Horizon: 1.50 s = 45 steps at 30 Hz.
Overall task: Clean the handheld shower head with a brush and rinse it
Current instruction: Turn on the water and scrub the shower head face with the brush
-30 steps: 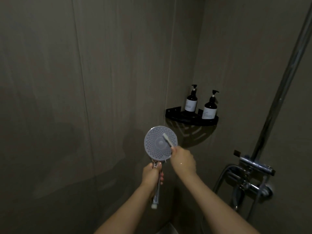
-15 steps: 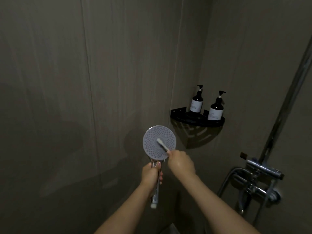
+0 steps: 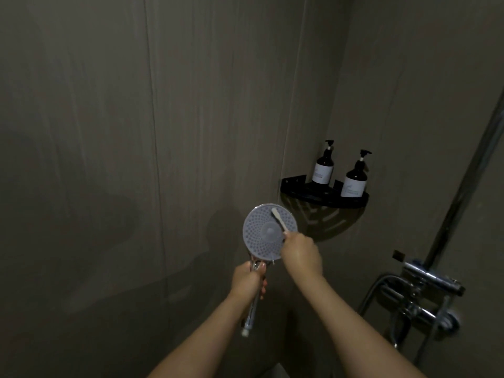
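The round handheld shower head (image 3: 261, 236) faces me with its grey, dotted spray plate upright in the middle of the view. My left hand (image 3: 248, 281) is closed around its chrome handle just below the plate; the handle's lower end sticks out beneath the hand. My right hand (image 3: 301, 253) grips a small white brush (image 3: 278, 219), a toothbrush-like one. Its bristle end rests on the upper right part of the spray plate, and the hand covers the plate's right edge.
A black corner shelf (image 3: 324, 199) on the wall holds two dark pump bottles (image 3: 323, 166). A chrome mixer valve (image 3: 428, 290) with hose and a vertical riser pipe (image 3: 469, 181) stands at the right. Grey tiled walls surround the stall.
The brush tip has moved from the middle of the spray plate up to its upper right part. The view has shifted slightly left, so the shelf and valve sit further right.
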### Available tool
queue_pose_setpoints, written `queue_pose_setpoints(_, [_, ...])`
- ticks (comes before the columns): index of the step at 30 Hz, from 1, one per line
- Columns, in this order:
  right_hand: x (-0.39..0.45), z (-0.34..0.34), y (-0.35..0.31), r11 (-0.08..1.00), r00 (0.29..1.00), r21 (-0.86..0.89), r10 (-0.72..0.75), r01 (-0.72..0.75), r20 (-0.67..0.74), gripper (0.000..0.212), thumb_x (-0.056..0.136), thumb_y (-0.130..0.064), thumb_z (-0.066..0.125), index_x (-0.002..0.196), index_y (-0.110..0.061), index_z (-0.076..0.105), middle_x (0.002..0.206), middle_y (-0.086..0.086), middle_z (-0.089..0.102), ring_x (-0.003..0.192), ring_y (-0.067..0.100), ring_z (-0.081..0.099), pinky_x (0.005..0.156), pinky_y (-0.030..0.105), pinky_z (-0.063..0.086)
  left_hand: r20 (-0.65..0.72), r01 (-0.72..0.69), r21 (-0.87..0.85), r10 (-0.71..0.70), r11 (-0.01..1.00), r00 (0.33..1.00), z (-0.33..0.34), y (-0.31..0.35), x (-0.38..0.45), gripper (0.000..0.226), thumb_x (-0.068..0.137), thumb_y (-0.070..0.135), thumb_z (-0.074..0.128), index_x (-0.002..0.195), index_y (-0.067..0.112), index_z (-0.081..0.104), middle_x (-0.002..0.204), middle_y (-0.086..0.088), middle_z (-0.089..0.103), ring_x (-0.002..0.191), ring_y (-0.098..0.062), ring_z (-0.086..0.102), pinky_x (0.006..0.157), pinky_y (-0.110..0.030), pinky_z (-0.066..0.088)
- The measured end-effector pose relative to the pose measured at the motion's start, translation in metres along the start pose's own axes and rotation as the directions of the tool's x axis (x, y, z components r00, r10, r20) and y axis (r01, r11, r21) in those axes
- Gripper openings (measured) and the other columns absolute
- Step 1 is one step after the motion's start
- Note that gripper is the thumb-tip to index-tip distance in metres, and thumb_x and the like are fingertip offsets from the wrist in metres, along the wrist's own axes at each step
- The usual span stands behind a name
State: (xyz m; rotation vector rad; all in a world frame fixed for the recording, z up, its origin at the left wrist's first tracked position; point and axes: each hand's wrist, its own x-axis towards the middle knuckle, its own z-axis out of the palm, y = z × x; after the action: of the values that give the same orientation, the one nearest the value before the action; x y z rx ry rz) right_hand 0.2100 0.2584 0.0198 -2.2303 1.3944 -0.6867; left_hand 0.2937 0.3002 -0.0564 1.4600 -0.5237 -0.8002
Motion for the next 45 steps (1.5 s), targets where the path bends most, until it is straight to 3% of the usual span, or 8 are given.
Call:
queue_pose_setpoints(4, [-0.008, 0.008, -0.005, 1.000, 0.995, 0.013, -0.025, 0.024, 0.095, 0.033, 0.099, -0.030, 0.034, 0.112, -0.015, 0.060, 0.104, 0.011, 0.066, 0.095, 0.028, 0.065, 0.072, 0.032, 0.047, -0.007, 0.000, -0.014, 0.000, 1.000, 1.000, -0.005, 0.001, -0.003, 0.021, 0.089, 0.015, 0.052, 0.068, 0.013, 0.054, 0.055, -0.006, 0.051, 0.045, -0.015, 0.045, 0.042, -0.021, 0.037])
queue_pose_setpoints(15, [-0.005, -0.010, 0.008, 0.999, 0.999, -0.039, 0.010, -0.012, -0.036, 0.037, 0.100, -0.029, 0.031, 0.113, -0.011, 0.060, 0.107, 0.015, 0.066, 0.098, 0.031, 0.063, 0.072, 0.031, 0.046, 0.013, -0.013, -0.008, 0.013, 1.000, 1.000, -0.009, 0.007, -0.010, 0.024, 0.092, 0.015, 0.049, 0.068, 0.014, 0.050, 0.055, -0.006, 0.048, 0.042, -0.014, 0.042, 0.039, -0.018, 0.035])
queue_pose_setpoints(25, [-0.023, -0.004, 0.017, 0.997, 0.999, -0.070, -0.027, 0.029, 0.035, 0.037, 0.099, -0.032, 0.031, 0.115, -0.014, 0.059, 0.111, 0.014, 0.065, 0.103, 0.033, 0.062, 0.078, 0.037, 0.048, 0.046, -0.011, -0.042, 0.013, 0.999, 0.999, -0.002, 0.005, -0.020, 0.023, 0.092, 0.013, 0.047, 0.070, 0.014, 0.049, 0.055, -0.006, 0.048, 0.043, -0.013, 0.042, 0.040, -0.020, 0.036])
queue_pose_setpoints(29, [-0.017, -0.016, 0.021, 0.998, 0.999, -0.065, 0.012, -0.015, -0.048, 0.037, 0.100, -0.029, 0.030, 0.117, -0.012, 0.058, 0.111, 0.015, 0.065, 0.103, 0.032, 0.062, 0.072, 0.030, 0.042, 0.060, -0.021, -0.020, 0.022, 1.000, 0.998, 0.003, 0.006, -0.025, 0.023, 0.091, 0.012, 0.047, 0.069, 0.014, 0.049, 0.055, -0.006, 0.048, 0.042, -0.013, 0.042, 0.039, -0.019, 0.035])
queue_pose_setpoints(32, [-0.023, -0.007, 0.017, 0.997, 0.998, -0.061, -0.047, 0.049, 0.039, 0.032, 0.100, -0.027, 0.033, 0.114, -0.016, 0.059, 0.107, 0.012, 0.067, 0.097, 0.029, 0.064, 0.070, 0.031, 0.043, 0.049, -0.011, -0.054, 0.014, 0.999, 0.999, 0.003, 0.008, -0.026, 0.023, 0.092, 0.013, 0.047, 0.069, 0.014, 0.050, 0.055, -0.006, 0.048, 0.043, -0.013, 0.041, 0.038, -0.018, 0.036])
queue_pose_setpoints(36, [-0.012, -0.022, 0.021, 0.998, 0.999, -0.057, 0.008, -0.010, -0.033, 0.036, 0.100, -0.029, 0.031, 0.114, -0.013, 0.060, 0.110, 0.015, 0.065, 0.100, 0.031, 0.063, 0.072, 0.031, 0.043, 0.048, -0.024, 0.006, 0.024, 1.000, 0.999, 0.002, 0.008, -0.028, 0.025, 0.091, 0.013, 0.049, 0.066, 0.014, 0.050, 0.054, -0.006, 0.049, 0.039, -0.012, 0.042, 0.037, -0.016, 0.035])
queue_pose_setpoints(39, [-0.018, -0.017, 0.012, 0.995, 0.997, -0.086, -0.053, 0.058, 0.059, 0.035, 0.099, -0.030, 0.032, 0.114, -0.015, 0.060, 0.110, 0.013, 0.065, 0.101, 0.032, 0.062, 0.076, 0.034, 0.046, 0.035, -0.019, -0.006, 0.019, 1.000, 0.999, 0.002, 0.008, -0.028, 0.025, 0.091, 0.014, 0.050, 0.066, 0.013, 0.050, 0.054, -0.006, 0.049, 0.040, -0.013, 0.042, 0.036, -0.016, 0.035])
queue_pose_setpoints(45, [-0.014, -0.020, 0.013, 0.985, 0.996, -0.149, -0.077, 0.082, 0.043, 0.033, 0.099, -0.028, 0.034, 0.114, -0.017, 0.061, 0.105, 0.012, 0.067, 0.095, 0.029, 0.064, 0.069, 0.032, 0.044, 0.043, 0.002, 0.009, -0.003, 1.000, 0.999, 0.002, 0.005, -0.029, 0.025, 0.091, 0.016, 0.050, 0.066, 0.014, 0.051, 0.054, -0.006, 0.049, 0.042, -0.013, 0.043, 0.038, -0.018, 0.036])
